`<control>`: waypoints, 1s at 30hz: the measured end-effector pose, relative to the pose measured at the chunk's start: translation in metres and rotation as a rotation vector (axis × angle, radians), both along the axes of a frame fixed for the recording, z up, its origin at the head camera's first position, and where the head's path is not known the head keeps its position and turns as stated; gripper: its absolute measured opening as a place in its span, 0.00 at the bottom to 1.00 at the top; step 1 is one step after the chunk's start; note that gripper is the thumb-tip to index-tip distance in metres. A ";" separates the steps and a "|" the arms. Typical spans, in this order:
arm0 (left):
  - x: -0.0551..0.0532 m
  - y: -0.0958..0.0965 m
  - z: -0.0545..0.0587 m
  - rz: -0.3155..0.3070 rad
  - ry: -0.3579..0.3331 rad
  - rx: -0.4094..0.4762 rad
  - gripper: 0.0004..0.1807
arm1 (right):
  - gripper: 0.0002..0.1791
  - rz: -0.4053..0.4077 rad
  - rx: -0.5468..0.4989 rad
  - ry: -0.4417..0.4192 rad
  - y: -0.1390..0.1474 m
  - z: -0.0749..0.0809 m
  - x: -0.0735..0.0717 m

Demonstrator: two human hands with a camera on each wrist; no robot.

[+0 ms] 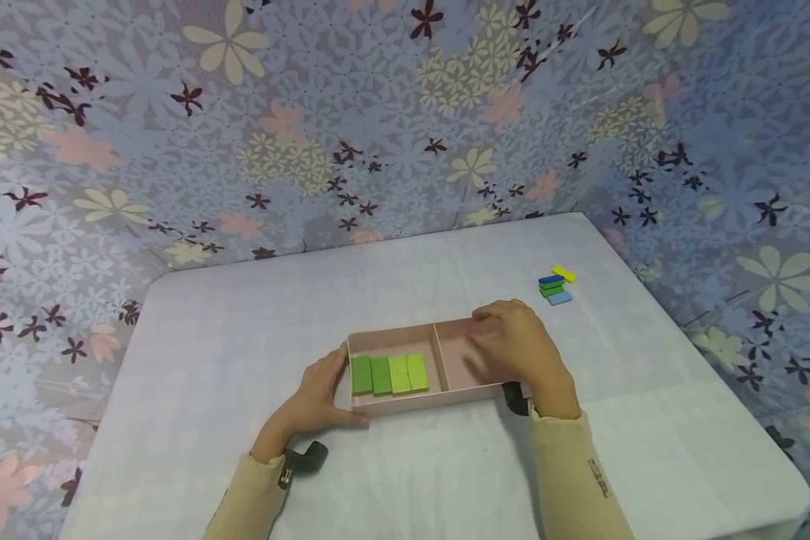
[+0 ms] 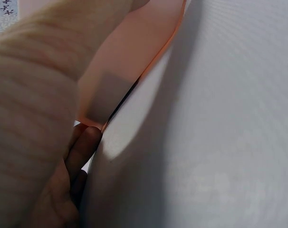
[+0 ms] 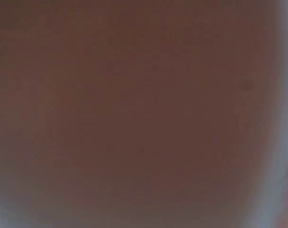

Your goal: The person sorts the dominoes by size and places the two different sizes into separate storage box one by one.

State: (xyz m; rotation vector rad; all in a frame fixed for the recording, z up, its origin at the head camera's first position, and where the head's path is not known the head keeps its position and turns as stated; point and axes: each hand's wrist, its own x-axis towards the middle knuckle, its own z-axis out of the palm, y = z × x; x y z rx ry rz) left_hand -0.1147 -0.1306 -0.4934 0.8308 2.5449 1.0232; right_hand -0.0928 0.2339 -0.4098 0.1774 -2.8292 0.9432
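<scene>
A pale pink two-compartment box (image 1: 405, 405) sits on the white-covered table in the head view. Several green blocks (image 1: 381, 376), two darker and the others lime, lie side by side in its left compartment. My left hand (image 1: 315, 394) holds the box's left end, thumb by the front corner and fingers along the end wall. My right hand (image 1: 523, 341) reaches over the right compartment and grips the far wall near its right end, thumb on the inner side. In the left wrist view, fingertips (image 2: 84, 147) meet the box's corner. The right wrist view is a brown blur.
Beyond the right hand lies a small group of blocks: a dark blue block (image 1: 551, 280) on green ones (image 1: 552, 290), a yellow block (image 1: 563, 273) behind and a light blue block (image 1: 559, 298) in front. Flowered cloth (image 1: 378, 150) hangs behind the table (image 1: 277, 300).
</scene>
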 end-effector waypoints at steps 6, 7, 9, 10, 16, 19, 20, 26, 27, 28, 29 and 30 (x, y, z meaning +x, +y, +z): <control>0.001 0.000 -0.001 0.001 0.005 0.002 0.76 | 0.18 -0.067 -0.013 -0.074 0.021 0.001 0.003; 0.001 0.000 -0.001 0.003 0.004 0.002 0.76 | 0.18 -0.077 -0.014 -0.087 0.025 0.000 0.003; 0.001 0.000 0.000 0.006 -0.001 0.000 0.76 | 0.18 -0.094 -0.024 -0.117 0.034 0.000 0.004; 0.001 0.000 0.000 0.008 -0.002 -0.001 0.76 | 0.18 -0.106 -0.026 -0.127 0.038 -0.001 0.005; 0.001 0.000 0.001 0.010 -0.006 -0.012 0.76 | 0.16 -0.146 -0.019 -0.109 0.052 -0.004 0.004; 0.001 0.000 0.002 0.013 -0.005 -0.016 0.76 | 0.16 -0.156 -0.025 -0.097 0.056 -0.003 0.003; 0.001 0.000 0.002 0.012 -0.003 -0.015 0.76 | 0.16 -0.160 -0.024 -0.097 0.057 -0.002 0.003; 0.000 0.000 0.001 0.012 0.015 -0.015 0.76 | 0.18 -0.189 -0.015 -0.130 0.069 0.000 0.005; 0.001 0.000 0.001 0.013 0.012 -0.011 0.76 | 0.19 -0.196 -0.013 -0.140 0.071 0.000 0.005; 0.001 0.000 0.001 0.013 0.009 -0.008 0.76 | 0.19 -0.204 -0.011 -0.152 0.073 -0.001 0.004; 0.001 0.000 0.001 0.013 0.005 -0.006 0.76 | 0.19 -0.213 -0.008 -0.166 0.075 -0.001 0.004; 0.001 0.000 0.001 0.013 0.000 -0.007 0.76 | 0.19 -0.222 -0.001 -0.180 0.077 -0.003 0.004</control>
